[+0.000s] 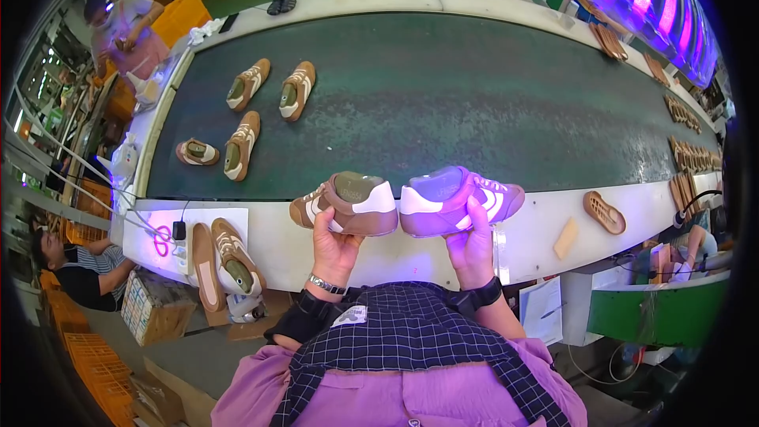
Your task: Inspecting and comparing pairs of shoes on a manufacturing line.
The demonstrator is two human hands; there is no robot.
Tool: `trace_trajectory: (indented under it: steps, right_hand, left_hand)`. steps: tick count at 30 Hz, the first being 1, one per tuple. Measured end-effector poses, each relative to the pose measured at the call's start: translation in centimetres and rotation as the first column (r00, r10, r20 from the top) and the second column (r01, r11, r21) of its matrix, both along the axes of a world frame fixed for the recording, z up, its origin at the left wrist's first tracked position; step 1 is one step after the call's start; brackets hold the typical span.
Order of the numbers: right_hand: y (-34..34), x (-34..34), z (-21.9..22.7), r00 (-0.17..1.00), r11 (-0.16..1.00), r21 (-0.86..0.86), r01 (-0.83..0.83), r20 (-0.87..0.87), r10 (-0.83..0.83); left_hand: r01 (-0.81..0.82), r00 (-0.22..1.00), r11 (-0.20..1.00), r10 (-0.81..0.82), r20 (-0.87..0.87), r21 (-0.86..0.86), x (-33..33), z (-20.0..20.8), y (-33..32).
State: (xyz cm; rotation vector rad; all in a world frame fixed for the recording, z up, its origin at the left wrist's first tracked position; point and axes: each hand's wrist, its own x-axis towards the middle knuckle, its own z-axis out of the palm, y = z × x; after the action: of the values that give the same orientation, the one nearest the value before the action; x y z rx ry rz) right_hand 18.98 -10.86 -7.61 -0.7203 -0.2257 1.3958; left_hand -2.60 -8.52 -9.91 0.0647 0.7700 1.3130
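Two brown-and-white suede sneakers sit heel-to-heel, gripped in my left hand [334, 247] and right hand [470, 247], four similar sneakers [250, 111] waiting on the green conveyor belt [474, 95] at ten o'clock.

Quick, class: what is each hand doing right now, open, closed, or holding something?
Left hand: closed on the brown shoe, heel toward the camera.
Right hand: closed on the purple-lit shoe.

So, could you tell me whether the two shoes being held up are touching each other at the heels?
Cannot tell. In the head view the left shoe and right shoe meet heel to heel, but no plain gap or contact shows at the seam.
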Motion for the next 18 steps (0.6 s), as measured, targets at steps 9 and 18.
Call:
trace_trajectory:
  steps: [9, 18]
  right_hand:
    - [0.0, -0.5, -0.4, 0.999, 0.998, -0.046, 0.039, -0.025, -0.041]
    - [0.1, -0.6, -0.7, 0.998, 0.996, -0.078, 0.043, -0.038, -0.046]
  left_hand:
    - [-0.012, 1.0, 0.999, 0.011, -0.025, -0.03, 0.0, -0.6, 0.0]
    - [0.008, 1.0, 1.0, -0.008, -0.012, 0.001, -0.2, -1.3, 0.2]
